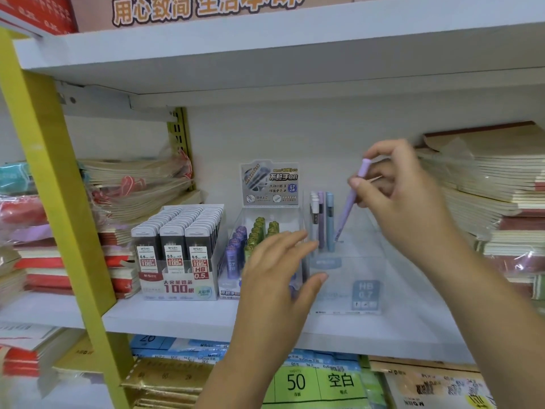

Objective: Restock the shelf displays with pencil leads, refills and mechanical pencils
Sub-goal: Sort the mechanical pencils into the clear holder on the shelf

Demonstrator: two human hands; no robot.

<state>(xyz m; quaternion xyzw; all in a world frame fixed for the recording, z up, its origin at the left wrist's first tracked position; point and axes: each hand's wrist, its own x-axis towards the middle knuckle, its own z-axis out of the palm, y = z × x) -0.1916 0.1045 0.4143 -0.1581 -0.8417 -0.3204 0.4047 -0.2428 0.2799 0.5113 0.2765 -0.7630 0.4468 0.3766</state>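
My right hand (pixel 404 187) pinches a slim lilac plastic mechanical pencil (pixel 351 202) near its top. It is tilted, tip down inside the clear plastic display box (pixel 365 293) on the white shelf (pixel 177 317) — just right of a few upright pastel pencils (pixel 321 219). My left hand (pixel 277 270) lies relaxed — fingers straight against the box's near-left corner.

- display box (pixel 348 278): clear, glossy plastic
- lilac pencil (pixel 351 199): smooth, matt plastic
- lead cases (pixel 174 231): glossy plastic
- shelf (pixel 177 317): smooth, white, matt
- notebook stacks (pixel 132 184): paper, wrapped in shiny, crinkled film
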